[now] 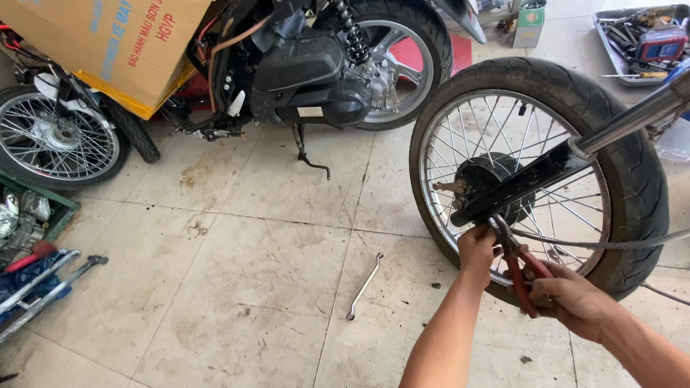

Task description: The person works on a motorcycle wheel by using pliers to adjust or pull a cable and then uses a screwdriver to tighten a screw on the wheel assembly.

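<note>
We noted the right hand point(571, 294) wrapped around the red handles of a pair of pliers point(519, 269), fingers pressed shut on them, with the nose of the pliers reaching up to the bottom end of the black fork leg point(525, 183) beside the hub point(483, 181) of the spoked front wheel point(539, 172). The left hand point(476, 248) sat just beside the plier nose, its fingers curled against the lower fork end; whether they pinched a small part there we could not tell, as the spot was hidden by the hand itself. We judged the main risk to be the plier nose slipping off whatever it gripped, since the pull ran toward the left hand and the knuckles lay close to the spokes. A slip could also bend a spoke or nick the thin cable point(611, 243) running out to the right across the tyre. The wheel looked free to turn, so a hard tug might rotate it and spoil the grip. A loose part dropped here could roll away across the dirty tiled floor point(237, 287), where a flat spanner point(364, 286) lay well apart from both hands.
</note>
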